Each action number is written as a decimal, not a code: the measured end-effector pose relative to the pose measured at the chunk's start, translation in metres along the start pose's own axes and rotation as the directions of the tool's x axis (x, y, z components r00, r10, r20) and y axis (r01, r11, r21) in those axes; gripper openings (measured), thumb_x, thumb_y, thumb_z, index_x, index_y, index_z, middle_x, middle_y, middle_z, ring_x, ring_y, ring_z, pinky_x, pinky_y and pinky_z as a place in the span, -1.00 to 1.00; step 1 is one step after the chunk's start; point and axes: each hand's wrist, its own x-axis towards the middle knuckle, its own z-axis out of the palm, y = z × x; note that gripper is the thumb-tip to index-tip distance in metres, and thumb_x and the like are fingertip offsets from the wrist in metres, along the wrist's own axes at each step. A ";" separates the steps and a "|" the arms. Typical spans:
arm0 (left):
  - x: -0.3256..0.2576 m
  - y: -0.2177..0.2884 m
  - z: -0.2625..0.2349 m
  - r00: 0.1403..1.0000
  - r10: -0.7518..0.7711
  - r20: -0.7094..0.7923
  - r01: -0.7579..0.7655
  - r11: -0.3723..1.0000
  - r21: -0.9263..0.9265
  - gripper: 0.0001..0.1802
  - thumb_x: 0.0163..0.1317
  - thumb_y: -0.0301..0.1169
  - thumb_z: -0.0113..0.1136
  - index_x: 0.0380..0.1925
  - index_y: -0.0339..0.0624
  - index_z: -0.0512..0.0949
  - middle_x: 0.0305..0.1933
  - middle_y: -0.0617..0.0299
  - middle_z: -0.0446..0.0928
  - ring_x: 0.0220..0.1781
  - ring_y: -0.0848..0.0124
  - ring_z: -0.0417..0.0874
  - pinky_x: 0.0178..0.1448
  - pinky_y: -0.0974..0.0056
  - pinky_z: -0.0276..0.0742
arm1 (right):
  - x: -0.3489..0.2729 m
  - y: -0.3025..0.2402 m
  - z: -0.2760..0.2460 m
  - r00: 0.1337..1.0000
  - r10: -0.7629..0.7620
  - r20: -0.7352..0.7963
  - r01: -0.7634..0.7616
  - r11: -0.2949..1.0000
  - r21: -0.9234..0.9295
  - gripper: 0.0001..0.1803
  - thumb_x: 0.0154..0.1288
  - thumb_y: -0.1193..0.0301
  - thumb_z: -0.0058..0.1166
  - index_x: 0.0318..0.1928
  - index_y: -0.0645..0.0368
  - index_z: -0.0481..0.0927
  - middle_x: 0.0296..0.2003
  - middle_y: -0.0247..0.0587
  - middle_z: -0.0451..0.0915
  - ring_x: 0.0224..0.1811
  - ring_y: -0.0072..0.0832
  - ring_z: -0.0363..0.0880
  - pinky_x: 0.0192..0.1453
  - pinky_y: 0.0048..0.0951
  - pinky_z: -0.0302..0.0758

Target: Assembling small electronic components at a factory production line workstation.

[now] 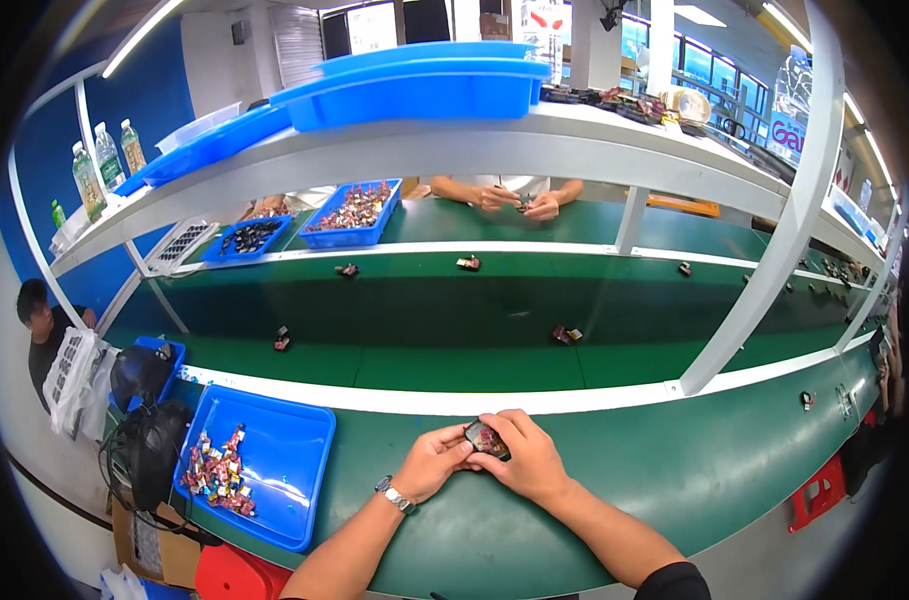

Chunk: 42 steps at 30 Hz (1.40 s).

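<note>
One piece in hand, a heap of parts in the tray

In the head view, the blue tray sits on the green table, and a small dark case is held up to its right, above the table. The left hand has its thumb and fingers closed on the near left side of the case; the right hand wraps the other side, so both grips are narrow and holding the same piece. Reddish innards show in the case, but whether it is finished is too small to tell.

Inside the tray, a loose heap of small reddish parts gathers on the left, which suggests plenty is left to do. Beyond the tray, along the green lane, a few pieces lie scattered, one just past the tray and another farther right; these may be done, though I cannot tell. On the table well right of the tray lies one more small piece. The work looks partway through.
</note>
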 end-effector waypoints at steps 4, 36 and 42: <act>0.005 0.003 0.005 0.997 0.049 -0.065 -0.052 0.998 -0.035 -0.59 0.54 -0.37 -0.01 0.24 -0.44 0.42 0.16 0.03 0.57 0.19 0.29 0.61 0.27 0.14 0.57 | 0.001 -0.003 -0.006 0.997 0.055 0.054 -0.057 0.998 0.040 -0.40 0.06 0.29 0.46 0.12 0.16 0.56 -0.13 -0.17 0.59 -0.13 -0.22 0.65 -0.10 -0.29 0.63; 0.000 0.008 0.013 0.997 0.031 -0.074 -0.018 0.985 0.169 -0.65 0.53 -0.50 -0.10 0.26 -0.24 0.37 0.24 0.09 0.50 0.23 0.31 0.59 0.30 0.14 0.61 | 0.000 0.028 -0.014 0.930 -0.154 0.333 0.089 0.975 0.202 -0.71 0.13 0.44 0.37 -0.14 0.12 0.59 0.17 -0.10 0.48 0.17 -0.11 0.47 0.21 -0.18 0.49; 0.004 0.005 0.009 0.999 -0.003 -0.033 0.008 0.991 0.134 -0.69 0.53 -0.53 -0.14 0.22 -0.27 0.35 0.24 0.05 0.49 0.20 0.34 0.60 0.31 0.14 0.61 | -0.003 0.037 -0.014 0.919 -0.183 0.350 0.120 0.973 0.195 -0.76 0.11 0.43 0.39 -0.22 0.10 0.62 0.14 -0.15 0.50 0.14 -0.13 0.49 0.19 -0.19 0.50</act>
